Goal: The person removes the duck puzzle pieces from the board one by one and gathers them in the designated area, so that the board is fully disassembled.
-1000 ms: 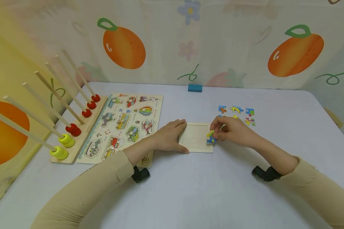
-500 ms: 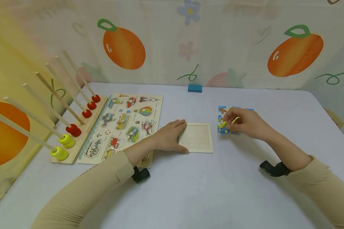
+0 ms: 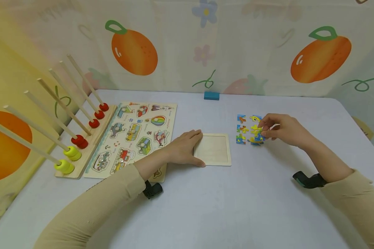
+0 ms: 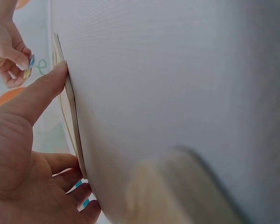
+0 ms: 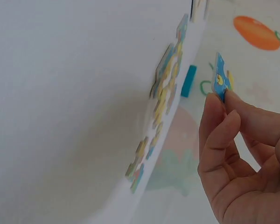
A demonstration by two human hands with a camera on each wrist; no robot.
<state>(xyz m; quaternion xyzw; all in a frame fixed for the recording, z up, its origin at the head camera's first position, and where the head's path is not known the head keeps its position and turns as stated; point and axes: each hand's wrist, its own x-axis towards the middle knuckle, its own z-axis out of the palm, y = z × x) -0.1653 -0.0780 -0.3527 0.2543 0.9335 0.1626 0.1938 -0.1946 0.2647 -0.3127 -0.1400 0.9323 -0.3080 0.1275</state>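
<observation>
A shallow wooden puzzle tray [image 3: 212, 150] with a raised rim lies bare on the table. My left hand [image 3: 184, 148] holds its left side, thumb at the near corner and fingers along the far one; the left wrist view shows the thumb [image 4: 46, 91] against the tray's edge. My right hand [image 3: 285, 129] pinches a blue and yellow jigsaw piece [image 5: 219, 79] between thumb and fingertips, raised off the table. Beneath and beside it, several loose jigsaw pieces [image 3: 241, 129] lie in rows. The right hand hides some of them in the head view.
On the left lie a knob puzzle board [image 3: 154, 120] with vehicle pictures and a wooden peg stand [image 3: 95, 135] with tall rods and red and yellow beads. A small teal block [image 3: 211, 95] sits at the table's back edge by the fruit-print cloth.
My right hand has moved right and away from the tray to above the loose pieces, still pinching the jigsaw piece. The left hand and tray have stayed put.
</observation>
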